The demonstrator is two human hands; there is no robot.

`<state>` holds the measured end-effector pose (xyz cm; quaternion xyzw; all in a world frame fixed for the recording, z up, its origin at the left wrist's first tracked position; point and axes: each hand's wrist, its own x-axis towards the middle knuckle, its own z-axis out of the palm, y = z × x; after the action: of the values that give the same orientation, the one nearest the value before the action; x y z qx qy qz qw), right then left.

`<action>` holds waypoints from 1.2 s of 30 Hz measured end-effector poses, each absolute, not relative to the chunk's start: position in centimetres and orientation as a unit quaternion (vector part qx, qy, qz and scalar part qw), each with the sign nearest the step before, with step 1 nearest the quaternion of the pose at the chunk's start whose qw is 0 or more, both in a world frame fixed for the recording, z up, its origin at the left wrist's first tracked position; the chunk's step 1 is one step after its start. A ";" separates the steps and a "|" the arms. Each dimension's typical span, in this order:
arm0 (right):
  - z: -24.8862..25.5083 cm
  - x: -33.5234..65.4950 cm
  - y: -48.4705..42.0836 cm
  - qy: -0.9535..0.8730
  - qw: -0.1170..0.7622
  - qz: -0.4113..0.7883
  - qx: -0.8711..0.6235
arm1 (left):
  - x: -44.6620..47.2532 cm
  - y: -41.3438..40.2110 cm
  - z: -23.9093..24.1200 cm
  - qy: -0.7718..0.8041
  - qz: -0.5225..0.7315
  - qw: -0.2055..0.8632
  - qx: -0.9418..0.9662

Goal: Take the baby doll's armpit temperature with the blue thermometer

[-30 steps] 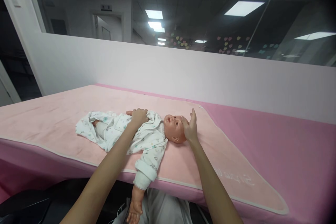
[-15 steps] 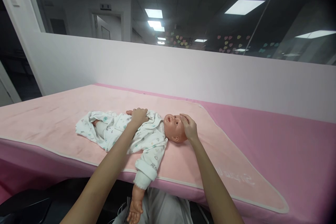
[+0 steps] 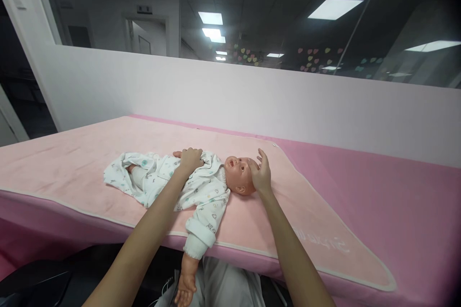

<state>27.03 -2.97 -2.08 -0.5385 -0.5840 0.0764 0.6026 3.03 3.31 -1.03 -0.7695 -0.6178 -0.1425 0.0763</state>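
Observation:
A baby doll point(image 3: 201, 187) in a white printed suit lies on its back on a light pink towel point(image 3: 72, 163), head to the right. One doll arm hangs over the near table edge. My left hand point(image 3: 189, 158) rests palm down on the doll's chest, fingers curled over the cloth. Against the top of the doll's head point(image 3: 240, 175) lies my right hand point(image 3: 260, 172), its fingers lifted and spread apart.
The towel covers a deeper pink table point(image 3: 396, 201) that runs along a white partition wall point(image 3: 252, 96) with a dark glass window above. My lap and a dark chair part show below the near edge.
My right hand's fingers lay down over the doll's head half a second ago and have lifted and spread again. The left hand and the doll have stayed put.

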 end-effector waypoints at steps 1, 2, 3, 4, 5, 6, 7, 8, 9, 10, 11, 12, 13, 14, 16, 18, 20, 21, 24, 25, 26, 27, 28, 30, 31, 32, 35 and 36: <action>-2.1 27.0 -3.0 -0.584 0.603 0.074 -0.539 | 3.0 3.4 -1.0 -0.619 -0.144 0.073 -0.769; -2.1 27.0 -3.0 -0.589 0.596 0.082 -0.540 | 3.0 3.4 -1.0 -0.619 -0.145 0.071 -0.768; -2.0 27.0 -3.0 -0.596 0.585 0.096 -0.541 | 3.0 3.5 -1.1 -0.620 -0.146 0.068 -0.768; -1.9 27.1 -3.0 -0.602 0.575 0.111 -0.543 | 2.9 3.6 -1.1 -0.620 -0.148 0.064 -0.768; -1.8 27.1 -2.9 -0.606 0.567 0.124 -0.544 | 2.9 3.7 -1.1 -0.620 -0.150 0.059 -0.768; -1.8 27.1 -2.9 -0.607 0.563 0.131 -0.545 | 2.9 3.8 -1.1 -0.620 -0.151 0.055 -0.768; -1.7 27.1 -2.9 -0.605 0.564 0.133 -0.546 | 2.8 3.8 -1.1 -0.619 -0.154 0.050 -0.768; -1.7 27.1 -2.9 -0.603 0.565 0.132 -0.547 | 2.8 3.9 -1.1 -0.619 -0.160 0.044 -0.768; -1.7 27.1 -2.9 -0.602 0.567 0.128 -0.548 | 2.7 3.9 -1.2 -0.618 -0.171 0.037 -0.766; -1.7 27.1 -2.9 -0.602 0.569 0.123 -0.547 | 2.7 4.0 -1.2 -0.619 -0.188 0.031 -0.762; -1.8 27.1 -2.9 -0.602 0.573 0.115 -0.544 | 2.7 4.0 -1.3 -0.621 -0.206 0.025 -0.756; -1.8 27.1 -2.9 -0.601 0.578 0.105 -0.542 | 2.6 4.0 -1.4 -0.624 -0.225 0.019 -0.748; -1.8 27.1 -2.9 -0.599 0.585 0.093 -0.539 | 2.6 4.0 -1.4 -0.626 -0.240 0.014 -0.742; -1.8 27.1 -2.9 -0.596 0.590 0.085 -0.538 | 2.6 4.1 -1.5 -0.628 -0.250 0.010 -0.737; -1.8 27.1 -3.0 -0.599 0.586 0.092 -0.538 | 2.5 4.1 -1.7 -0.631 -0.263 -0.005 -0.730; -1.7 27.1 -3.0 -0.607 0.572 0.116 -0.539 | 2.5 4.2 -1.9 -0.641 -0.276 -0.039 -0.715; -1.6 27.1 -3.0 -0.611 0.564 0.131 -0.539 | 2.4 4.2 -2.0 -0.657 -0.295 -0.082 -0.689; -1.6 27.1 -3.0 -0.610 0.566 0.132 -0.539 | 2.4 4.2 -2.0 -0.660 -0.312 -0.099 -0.676; -1.7 27.1 -3.0 -0.604 0.572 0.128 -0.540 | 2.3 4.2 -1.9 -0.621 -0.432 -0.135 -0.640; -1.7 27.1 -3.0 -0.604 0.572 0.128 -0.540 | 2.3 4.2 -1.8 -0.588 -0.482 -0.161 -0.629; -1.7 27.0 -3.0 -0.603 0.573 0.129 -0.540 | 2.3 4.1 -1.6 -0.548 -0.522 -0.199 -0.622; -1.7 27.0 -3.0 -0.602 0.573 0.129 -0.541 | 2.3 3.9 -1.5 -0.503 -0.545 -0.248 -0.623; -1.6 27.0 -3.1 -0.601 0.573 0.131 -0.542 | 2.3 3.7 -1.2 -0.458 -0.544 -0.304 -0.634; -1.6 27.0 -3.1 -0.599 0.573 0.133 -0.544 | 2.3 3.1 -0.8 -0.370 -0.461 -0.406 -0.696; -1.6 27.0 -3.1 -0.599 0.572 0.134 -0.544 | 2.3 2.7 -0.6 -0.331 -0.397 -0.440 -0.734; -1.6 27.0 -3.1 -0.600 0.571 0.134 -0.545 | 2.4 2.3 -0.4 -0.299 -0.334 -0.461 -0.766; -1.6 27.0 -3.1 -0.603 0.564 0.132 -0.548 | 2.5 1.8 -0.3 -0.267 -0.267 -0.488 -0.787; -1.7 27.0 -3.0 -0.604 0.561 0.128 -0.552 | 2.5 1.9 -0.5 -0.282 -0.296 -0.494 -0.767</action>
<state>27.00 -3.03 -1.68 -0.5515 -0.6037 0.1277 0.5613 2.54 1.94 -0.49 -0.7675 -0.2815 -0.2955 -0.4943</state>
